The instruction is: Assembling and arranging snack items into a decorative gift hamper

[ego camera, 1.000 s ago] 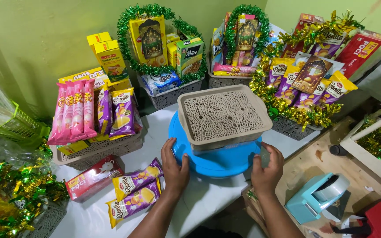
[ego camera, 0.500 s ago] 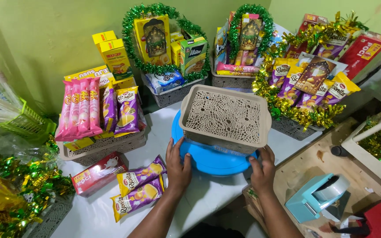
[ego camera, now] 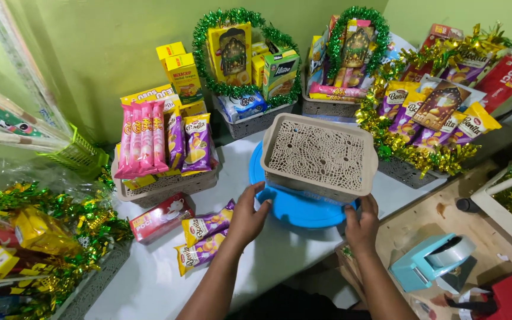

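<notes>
Green walls are backing a white desk (ego camera: 149, 284) crowded with tinsel-trimmed baskets; purple snack packets (ego camera: 204, 237) are lying left of a blue round stand (ego camera: 294, 208). Left hand (ego camera: 248, 217) and right hand (ego camera: 361, 224), well apart with fingers spread, are touching the stand's rim; an upturned beige perforated basket (ego camera: 319, 157) is sitting on it.

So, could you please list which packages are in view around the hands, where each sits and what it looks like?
Purple and yellow snack pouches: flat on the table, beside the left hand.
Red box: lying left of the pouches.
Pink stick packs: upright in the grey basket.
Yellow cartons: standing against the wall.
Green carton: inside the tinsel-ringed basket.
</notes>
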